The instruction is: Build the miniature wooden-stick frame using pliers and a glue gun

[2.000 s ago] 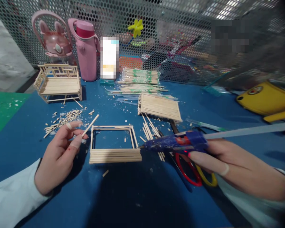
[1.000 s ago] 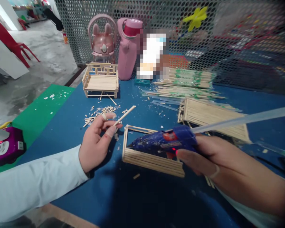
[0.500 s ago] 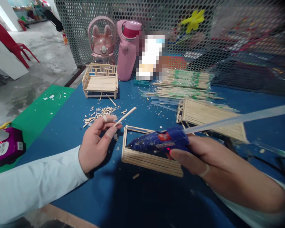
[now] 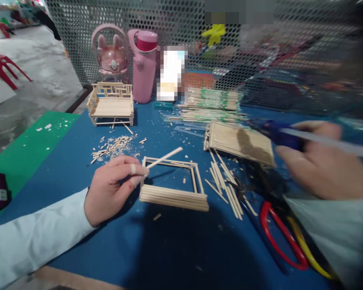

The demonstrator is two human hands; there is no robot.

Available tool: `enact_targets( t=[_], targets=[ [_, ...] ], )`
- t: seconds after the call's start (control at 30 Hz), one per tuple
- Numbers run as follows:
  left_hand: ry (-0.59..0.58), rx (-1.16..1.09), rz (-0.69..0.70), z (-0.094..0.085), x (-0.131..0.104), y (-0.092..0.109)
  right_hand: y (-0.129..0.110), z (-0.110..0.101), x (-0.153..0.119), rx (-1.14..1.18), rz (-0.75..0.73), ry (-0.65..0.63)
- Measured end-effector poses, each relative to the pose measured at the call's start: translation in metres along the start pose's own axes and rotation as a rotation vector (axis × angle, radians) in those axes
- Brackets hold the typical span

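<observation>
My left hand pinches a short wooden stick, which slants up to the right over a small rectangular frame of sticks. Several sticks lie side by side along the near edge of that frame; its middle shows the blue table. Off to the right, my right hand, smeared by motion, is wrapped round a blue hot glue gun with a clear glue stick trailing from its back. The gun is above and beyond the right end of a slatted stick panel.
Loose cut sticks lie beside pliers with red handles. Stick offcuts are heaped near a miniature stick bench. Behind stand a pink bottle, a blurred-out phone and bagged sticks, before a perforated metal screen.
My right hand has carried the glue gun from over the frame away to the right, uncovering the loose sticks and pliers. My left hand keeps the stick, now over the frame's left corner.
</observation>
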State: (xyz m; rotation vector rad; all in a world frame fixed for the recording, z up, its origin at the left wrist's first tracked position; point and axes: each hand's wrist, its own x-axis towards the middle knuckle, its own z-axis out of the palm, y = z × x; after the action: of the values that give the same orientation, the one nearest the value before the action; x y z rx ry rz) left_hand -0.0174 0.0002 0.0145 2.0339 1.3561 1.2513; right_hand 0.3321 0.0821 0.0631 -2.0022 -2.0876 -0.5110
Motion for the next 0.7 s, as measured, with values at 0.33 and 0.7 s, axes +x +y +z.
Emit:
enact_targets(
  t=[0.33,0.7],
  targets=[
    [-0.43,0.27,0.17,0.017,0.02,0.038,-0.019,-0.007,-0.014,0.054,-0.263,0.043],
    [-0.507,0.318,0.08,0.023,0.027,0.035,-0.034,-0.014,-0.058,0.412,-0.396,0.115]
  ],
)
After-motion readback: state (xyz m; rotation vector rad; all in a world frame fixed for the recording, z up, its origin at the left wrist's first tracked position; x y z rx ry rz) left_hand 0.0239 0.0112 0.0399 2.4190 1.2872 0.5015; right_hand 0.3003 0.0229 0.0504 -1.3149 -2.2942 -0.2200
